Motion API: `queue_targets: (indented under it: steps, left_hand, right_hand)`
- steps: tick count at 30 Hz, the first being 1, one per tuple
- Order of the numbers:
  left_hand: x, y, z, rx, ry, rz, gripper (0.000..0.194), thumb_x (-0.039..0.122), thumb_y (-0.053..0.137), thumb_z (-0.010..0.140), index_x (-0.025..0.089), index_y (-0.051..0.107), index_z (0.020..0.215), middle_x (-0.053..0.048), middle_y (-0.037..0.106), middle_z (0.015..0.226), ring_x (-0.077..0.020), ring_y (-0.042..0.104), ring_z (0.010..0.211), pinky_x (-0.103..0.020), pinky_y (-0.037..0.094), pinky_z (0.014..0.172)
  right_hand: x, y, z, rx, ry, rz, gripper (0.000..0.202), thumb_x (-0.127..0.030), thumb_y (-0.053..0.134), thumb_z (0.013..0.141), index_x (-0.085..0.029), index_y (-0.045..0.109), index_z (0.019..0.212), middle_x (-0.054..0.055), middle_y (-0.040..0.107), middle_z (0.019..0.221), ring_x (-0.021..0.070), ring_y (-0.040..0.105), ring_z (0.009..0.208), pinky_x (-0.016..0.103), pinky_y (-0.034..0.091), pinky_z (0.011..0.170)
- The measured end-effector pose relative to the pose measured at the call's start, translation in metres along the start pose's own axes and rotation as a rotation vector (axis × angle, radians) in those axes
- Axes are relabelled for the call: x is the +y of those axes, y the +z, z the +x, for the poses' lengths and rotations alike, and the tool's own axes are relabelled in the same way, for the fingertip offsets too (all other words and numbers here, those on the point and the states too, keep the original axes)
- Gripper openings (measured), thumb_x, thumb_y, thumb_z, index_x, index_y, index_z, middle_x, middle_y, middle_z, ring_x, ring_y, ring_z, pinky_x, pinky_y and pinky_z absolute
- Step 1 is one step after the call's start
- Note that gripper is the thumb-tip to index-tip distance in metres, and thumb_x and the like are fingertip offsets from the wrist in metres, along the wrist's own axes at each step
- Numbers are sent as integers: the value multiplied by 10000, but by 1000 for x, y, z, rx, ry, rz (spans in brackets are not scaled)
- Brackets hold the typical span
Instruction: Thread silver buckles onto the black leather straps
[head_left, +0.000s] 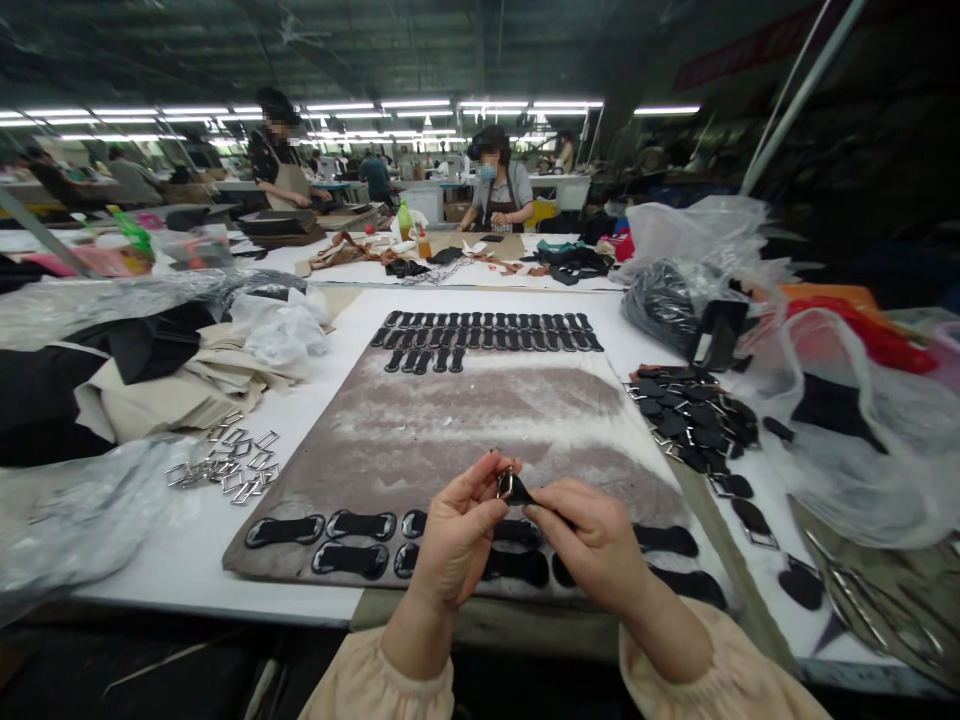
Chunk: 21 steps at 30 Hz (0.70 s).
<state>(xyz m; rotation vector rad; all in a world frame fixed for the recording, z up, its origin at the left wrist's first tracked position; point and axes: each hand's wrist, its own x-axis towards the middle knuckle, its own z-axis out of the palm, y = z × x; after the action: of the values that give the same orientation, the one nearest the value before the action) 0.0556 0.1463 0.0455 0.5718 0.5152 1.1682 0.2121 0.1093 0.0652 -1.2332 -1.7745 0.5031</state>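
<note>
My left hand (466,515) pinches a small rectangular metal buckle ring (507,484) between thumb and fingers, above the near part of a brown board. In my right hand (589,530) is a black strap tab (523,492), which meets the ring; whether it passes fully through is hard to see. Beneath my hands lie larger black tabs (349,560) with wide rounded ends and a shiny rim, in two rows. Several rows of similar black tabs (487,330) line the board's far edge. Loose metal rings (244,460) lie left of the board.
The brown board (450,420) rests on a white table. To its right is a pile of black tabs with rings (694,415), near plastic bags (840,420) and scissors (851,595). Folded fabric (180,385) lies left. Two people stand at the table beyond.
</note>
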Motion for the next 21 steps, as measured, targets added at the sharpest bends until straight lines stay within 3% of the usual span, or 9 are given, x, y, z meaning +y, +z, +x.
queue_targets:
  steps: [4, 8, 11, 15, 19, 21]
  left_hand:
    - [-1, 0, 0, 41, -19, 25, 393, 59, 758, 637, 198, 736, 1004, -71, 736, 1051, -196, 647, 1063, -260, 495, 932]
    - [-8, 2, 1, 108, -2, 17, 405, 58, 781, 601, 199, 742, 978, -63, 739, 1040, -180, 659, 1026, -246, 494, 918]
    - [-11, 5, -1, 136, -5, -52, 401, 75, 787, 603, 212, 742, 978, -51, 735, 1051, -171, 655, 1024, -248, 485, 920]
    - [-7, 13, -11, 116, -24, -88, 412, 77, 813, 543, 196, 757, 933, -68, 750, 971, -168, 666, 951, -249, 474, 880]
    - [3, 15, -18, 68, -55, -14, 433, 96, 852, 455, 124, 769, 880, -94, 749, 809, -175, 675, 778, -248, 477, 742]
    - [6, 14, -27, 62, -26, -48, 445, 89, 854, 439, 122, 770, 875, -92, 746, 831, -156, 670, 746, -240, 478, 726]
  right_hand:
    - [2, 0, -3, 5, -19, -90, 188, -206, 513, 942, -178, 695, 905, 44, 612, 744, 187, 577, 709, 300, 456, 638]
    - [5, 3, -6, 71, -99, -291, 249, -184, 457, 956, -163, 671, 1082, 78, 620, 796, 216, 562, 751, 349, 450, 682]
    - [2, 6, -4, 93, -90, -221, 264, -191, 454, 959, -179, 666, 1116, 74, 627, 798, 213, 574, 751, 343, 471, 675]
    - [-2, 1, -11, 2, -93, -118, 255, -216, 460, 969, -217, 663, 1123, 55, 644, 846, 200, 613, 777, 301, 509, 666]
    - [23, -6, -20, 49, -478, -430, 310, -307, 505, 953, -225, 610, 1232, 71, 671, 912, 231, 635, 776, 336, 497, 686]
    - [34, -5, -24, 51, -574, -475, 305, -320, 502, 953, -246, 620, 1225, 74, 683, 904, 237, 644, 756, 341, 500, 670]
